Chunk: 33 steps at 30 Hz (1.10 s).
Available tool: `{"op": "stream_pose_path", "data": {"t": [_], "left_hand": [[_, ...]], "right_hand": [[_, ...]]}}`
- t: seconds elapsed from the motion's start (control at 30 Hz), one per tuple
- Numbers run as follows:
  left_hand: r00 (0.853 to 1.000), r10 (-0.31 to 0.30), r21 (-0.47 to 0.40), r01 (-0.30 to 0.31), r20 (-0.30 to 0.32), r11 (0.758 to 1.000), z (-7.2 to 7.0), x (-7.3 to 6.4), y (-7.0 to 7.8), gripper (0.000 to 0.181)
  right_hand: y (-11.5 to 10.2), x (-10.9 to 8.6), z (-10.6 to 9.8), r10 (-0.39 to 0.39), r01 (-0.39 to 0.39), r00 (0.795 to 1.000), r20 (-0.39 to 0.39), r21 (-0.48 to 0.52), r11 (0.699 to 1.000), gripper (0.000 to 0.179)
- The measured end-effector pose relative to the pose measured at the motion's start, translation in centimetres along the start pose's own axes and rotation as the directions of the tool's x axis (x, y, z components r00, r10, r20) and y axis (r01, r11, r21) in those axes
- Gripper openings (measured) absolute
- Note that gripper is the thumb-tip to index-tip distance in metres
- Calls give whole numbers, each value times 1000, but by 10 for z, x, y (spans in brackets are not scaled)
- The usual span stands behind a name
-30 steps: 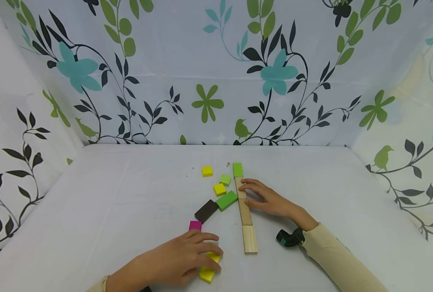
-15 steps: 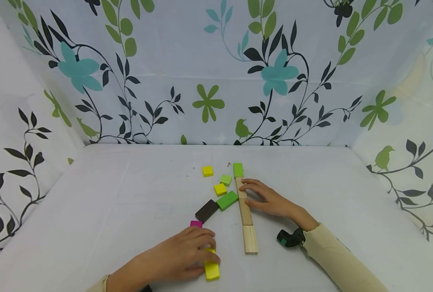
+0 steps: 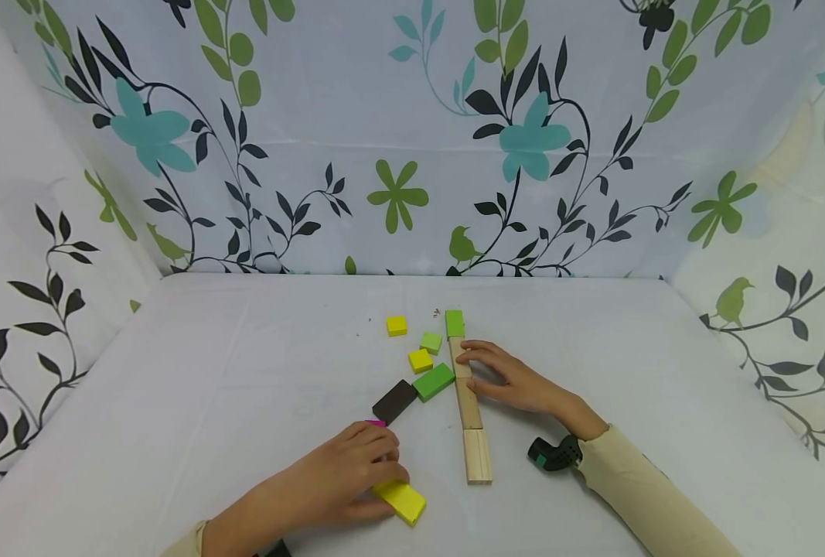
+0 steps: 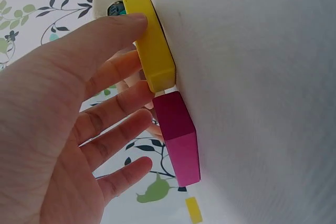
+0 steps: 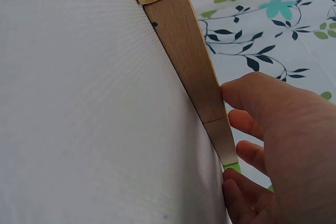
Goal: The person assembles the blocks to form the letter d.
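My left hand pinches a yellow block between thumb and fingers, low in the head view. In the left wrist view the held yellow block has one end right at a magenta block, which the hand mostly hides from the head camera. My right hand rests loosely against a straight row of wooden blocks, thumb and fingertips at its right side. A green block caps the row's far end. From the row's left side, a longer green block and a dark brown block slant toward the magenta one.
Left of the row's far part lie a small light green block and two small yellow blocks, one nearer and one farther. A white cloth covers the table. Behind it hangs a leaf-patterned curtain.
The left hand has turned the yellow block, so its near end now points to the lower right, and has shifted slightly left over the magenta block. The right hand keeps its place.
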<state>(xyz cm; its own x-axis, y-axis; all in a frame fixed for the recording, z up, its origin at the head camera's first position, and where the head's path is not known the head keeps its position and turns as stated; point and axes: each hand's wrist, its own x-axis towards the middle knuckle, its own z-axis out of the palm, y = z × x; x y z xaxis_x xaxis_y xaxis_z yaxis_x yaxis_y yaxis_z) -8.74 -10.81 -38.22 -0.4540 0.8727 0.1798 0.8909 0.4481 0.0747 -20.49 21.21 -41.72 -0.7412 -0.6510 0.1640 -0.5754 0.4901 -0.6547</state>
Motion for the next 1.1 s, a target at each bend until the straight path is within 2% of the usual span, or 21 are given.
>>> {"op": "stream_pose_path", "data": {"t": [0.13,0.53,0.63,0.83,1.1], "left_hand": [[1000,4,15,-4,-1,1000,0,0,-1,26],[997,12,70,-7,-78,998,3,-1,-2,31],[998,4,63,0,-68,998,2,0,-1,30],[999,-36,38,36,0,999,1,1,0,25],[999,-26,46,27,-27,999,3,0,-1,28]], "right_hand": [[-1,0,-1,4,-4,1000,1,10,1000,39],[-3,0,-1,9,-9,1000,5,5,1000,39],[-4,0,-1,9,-9,1000,7,7,1000,39],[-3,0,-1,5,-5,1000,6,6,1000,39],[-2,0,0,10,-10,1000,9,5,1000,40]]}}
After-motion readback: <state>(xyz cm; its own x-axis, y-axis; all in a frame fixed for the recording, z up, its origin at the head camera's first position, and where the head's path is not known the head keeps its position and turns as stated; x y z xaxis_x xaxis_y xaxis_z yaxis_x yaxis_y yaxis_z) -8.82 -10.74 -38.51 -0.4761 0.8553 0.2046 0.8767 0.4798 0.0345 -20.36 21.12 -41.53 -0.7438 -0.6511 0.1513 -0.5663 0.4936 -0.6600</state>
